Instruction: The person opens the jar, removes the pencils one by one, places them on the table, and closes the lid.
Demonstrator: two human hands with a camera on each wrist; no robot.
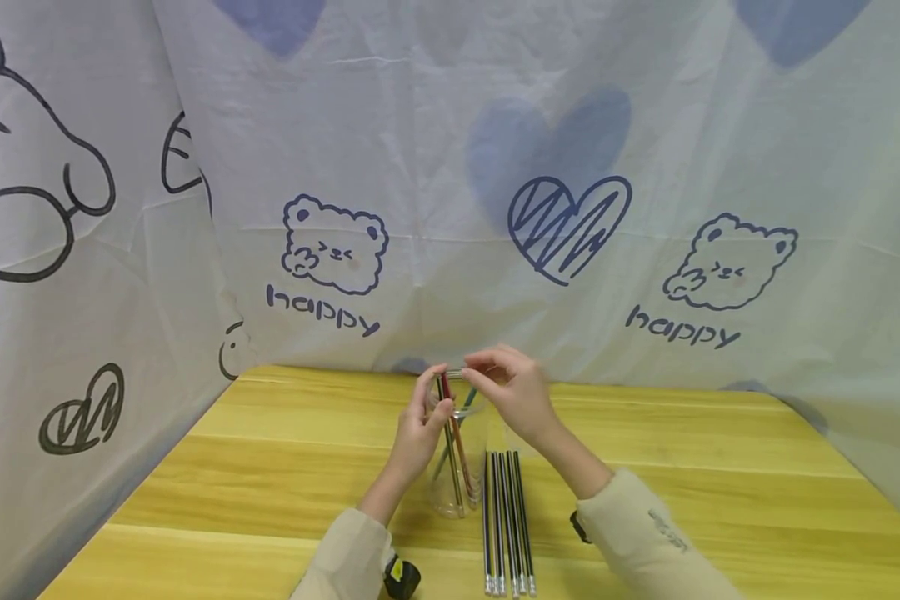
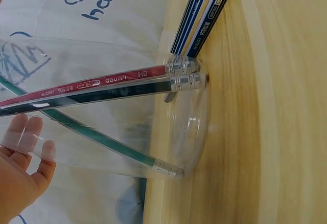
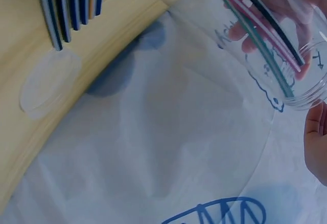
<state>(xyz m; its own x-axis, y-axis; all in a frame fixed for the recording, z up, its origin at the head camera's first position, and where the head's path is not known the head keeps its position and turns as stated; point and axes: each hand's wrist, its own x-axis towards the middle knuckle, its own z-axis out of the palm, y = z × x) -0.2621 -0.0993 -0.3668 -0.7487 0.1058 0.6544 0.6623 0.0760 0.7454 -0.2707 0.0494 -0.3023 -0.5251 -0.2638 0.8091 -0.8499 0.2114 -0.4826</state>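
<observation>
A tall clear jar (image 1: 447, 487) stands on the table, with a red pencil (image 2: 127, 76), a dark pencil (image 2: 127, 90) and a green pencil (image 2: 107, 143) leaning inside. In the left wrist view their metal-capped ends rest near the jar's base. My left hand (image 1: 420, 433) grips the jar's upper part, and through the wall its bent fingers (image 2: 33, 129) show. From the other side, my right hand (image 1: 517, 396) reaches to the jar's mouth, fingertips bent at the rim. Whether those fingertips pinch anything is unclear.
Several dark striped pencils (image 1: 506, 521) lie side by side on the wooden table (image 1: 270, 483), right of the jar. Beyond their far ends lies a clear round disc (image 3: 50, 83). A printed white cloth (image 1: 435, 167) hangs behind the table.
</observation>
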